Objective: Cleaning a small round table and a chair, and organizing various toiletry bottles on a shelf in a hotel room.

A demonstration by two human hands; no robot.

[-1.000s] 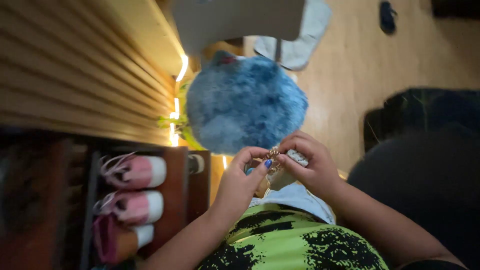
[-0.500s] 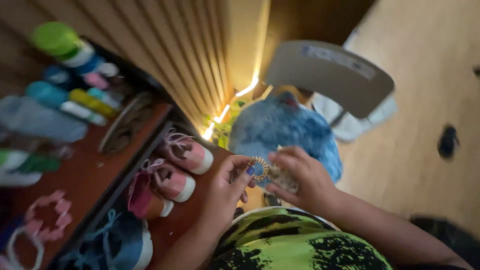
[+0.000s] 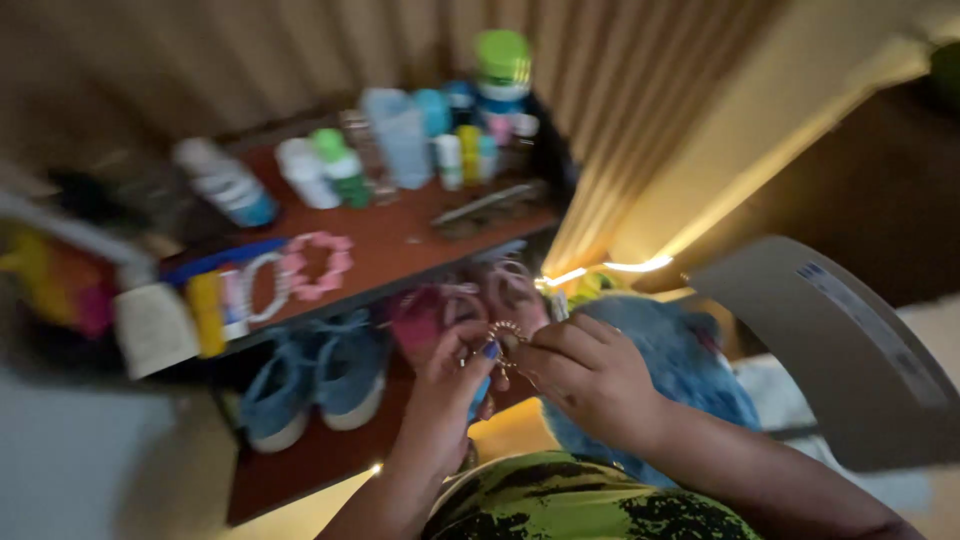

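Observation:
Both my hands meet in the lower middle of the view, over a small beaded bracelet (image 3: 505, 335) of gold and pale beads. My left hand (image 3: 452, 385), with a blue-painted thumbnail, pinches one side of the bracelet. My right hand (image 3: 590, 375) pinches the other side. Behind my right hand lies a fluffy blue cushion (image 3: 690, 365). Just beyond the bracelet stand pink shoes (image 3: 440, 305) on a lower shelf. The picture is blurred by motion.
A brown shelf (image 3: 400, 240) carries several bottles and jars (image 3: 400, 140), a pink ring (image 3: 318, 265) and a white bracelet (image 3: 262, 285). Blue shoes (image 3: 315, 375) sit below it. A grey chair seat (image 3: 830, 345) is at right, a slatted wall (image 3: 620, 110) behind.
The view has swung left and up, bringing the shelf of bottles fully into sight. My hands remain together on the bracelet, and the blue cushion has shifted to the right.

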